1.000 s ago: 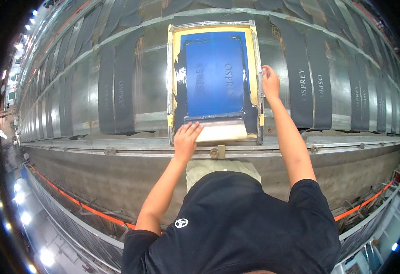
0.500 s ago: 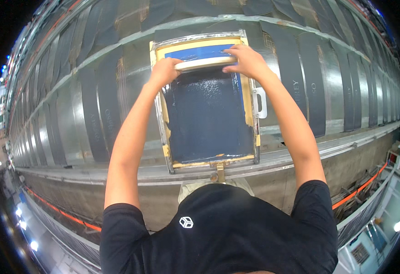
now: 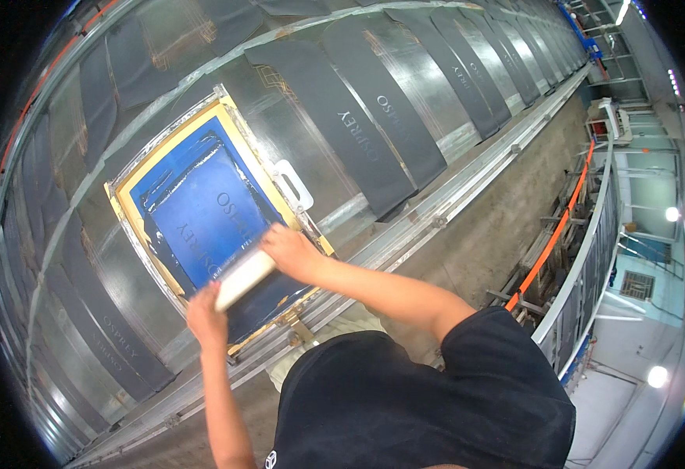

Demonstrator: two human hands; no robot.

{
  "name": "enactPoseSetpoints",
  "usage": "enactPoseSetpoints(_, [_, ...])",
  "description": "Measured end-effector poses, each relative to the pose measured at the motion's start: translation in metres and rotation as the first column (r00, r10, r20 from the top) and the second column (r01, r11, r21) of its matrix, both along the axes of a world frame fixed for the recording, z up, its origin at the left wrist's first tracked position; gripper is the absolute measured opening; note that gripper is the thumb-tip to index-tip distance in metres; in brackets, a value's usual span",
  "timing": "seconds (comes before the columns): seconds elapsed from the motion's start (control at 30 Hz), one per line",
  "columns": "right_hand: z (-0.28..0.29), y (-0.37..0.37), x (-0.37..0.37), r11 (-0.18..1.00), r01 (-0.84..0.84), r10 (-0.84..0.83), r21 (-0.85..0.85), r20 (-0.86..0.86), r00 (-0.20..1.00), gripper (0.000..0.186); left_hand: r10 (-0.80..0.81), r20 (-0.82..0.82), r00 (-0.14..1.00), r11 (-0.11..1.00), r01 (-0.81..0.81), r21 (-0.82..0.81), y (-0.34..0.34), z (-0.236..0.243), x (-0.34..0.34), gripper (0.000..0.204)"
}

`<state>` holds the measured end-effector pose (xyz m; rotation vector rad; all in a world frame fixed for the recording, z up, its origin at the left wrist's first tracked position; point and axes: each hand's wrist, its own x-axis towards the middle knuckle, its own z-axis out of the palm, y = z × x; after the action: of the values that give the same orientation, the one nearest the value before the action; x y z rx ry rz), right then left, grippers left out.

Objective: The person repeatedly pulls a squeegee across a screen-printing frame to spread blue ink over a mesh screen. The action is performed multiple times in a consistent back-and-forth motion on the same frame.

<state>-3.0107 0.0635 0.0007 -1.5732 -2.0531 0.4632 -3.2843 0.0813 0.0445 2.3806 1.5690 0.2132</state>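
Observation:
A screen-printing frame (image 3: pixel 127 223) with a yellow-taped border lies on the long table. Its blue mesh (image 3: pixel 202 199) shows dark lettering, and dark ink residue rings the printed area. Across the near part of the mesh is a pale-handled squeegee (image 3: pixel 245 280), slanted in the view. My left hand (image 3: pixel 206 314) is closed round its left end, while my right hand (image 3: pixel 289 252) grips its right end. Dark ink (image 3: pixel 258 313) covers the mesh on the near side of the squeegee. The squeegee's blade is blurred and partly hidden.
Dark fabric strips (image 3: pixel 374 117) lie in rows along the metal table (image 3: pixel 311 160). A white handle (image 3: pixel 294 186) juts from the frame's right side. A metal bracket (image 3: pixel 297 327) sits at its near edge, by the table's rail (image 3: pixel 475 187). An orange bar (image 3: pixel 557 227) runs beyond the walkway.
Both hands have drawn the squeegee from the frame's far end toward me. Blue mesh and lettering now show where dark ink covered it. The view has turned, so the frame appears tilted and farther left.

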Motion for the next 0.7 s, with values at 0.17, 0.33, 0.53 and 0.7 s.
enactPoseSetpoints(0.17, [0.013,-0.057,-0.006,1.0,-0.015,0.015,0.0,-0.051,0.999,0.023,-0.039,0.041,0.998,0.999,0.039,0.002,-0.06,0.002,-0.01,0.057])
enactPoseSetpoints(0.33, [0.015,0.027,-0.006,0.998,-0.055,0.057,-0.019,0.093,0.994,0.013,0.08,-0.043,0.996,0.992,-0.084,-0.09,0.023,-0.015,-0.025,0.049])
enactPoseSetpoints(0.53, [0.03,0.248,-0.001,0.997,0.062,-0.054,-0.047,0.15,0.987,0.014,0.099,-0.04,0.994,0.991,-0.103,-0.09,0.254,-0.017,-0.025,0.035])
enactPoseSetpoints(0.7, [0.003,0.269,-0.002,0.979,0.184,-0.17,-0.093,0.139,0.976,0.014,0.006,-0.065,0.998,0.998,-0.01,-0.059,0.282,-0.02,-0.011,0.034])
